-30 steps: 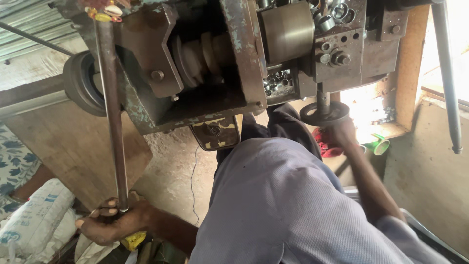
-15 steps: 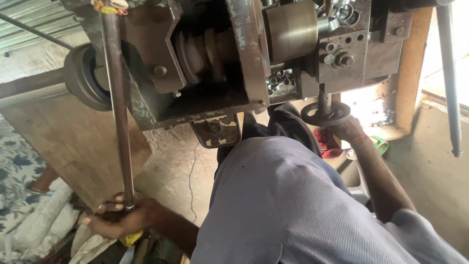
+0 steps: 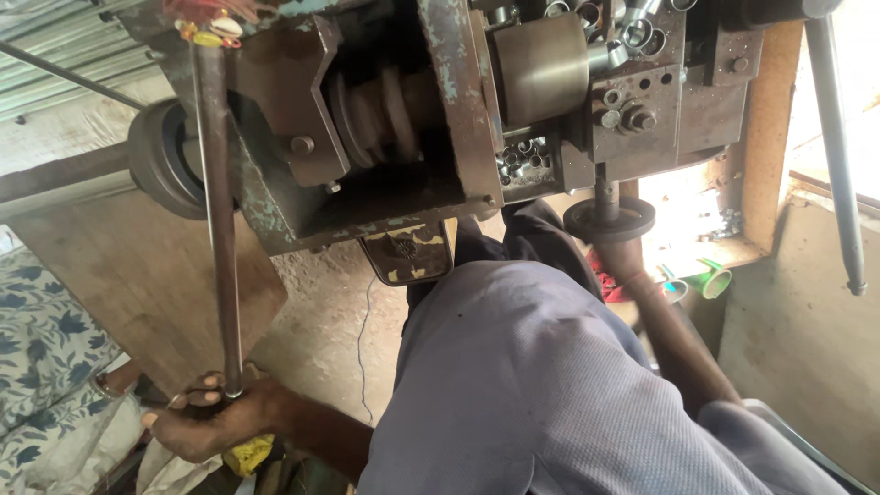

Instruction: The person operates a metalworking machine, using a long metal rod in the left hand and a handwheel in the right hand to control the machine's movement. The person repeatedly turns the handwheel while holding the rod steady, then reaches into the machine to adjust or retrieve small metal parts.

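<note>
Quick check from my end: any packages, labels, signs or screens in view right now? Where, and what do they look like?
No signs or screens.
Plate: under the machine's middle, dark shield shape with worn yellow patches, possibly a label.
Sack: bottom left, beside the left hand, pale woven material, possibly a package.

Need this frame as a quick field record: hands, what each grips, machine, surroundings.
left hand: closed on the lower end of a long lever
right hand: under the handwheel, touching it; grip unclear
machine: worn metal, stepped pulley, brass-coloured drum
lap: grey garment
left edge: floral cloth
right: green cup by the wall
</note>
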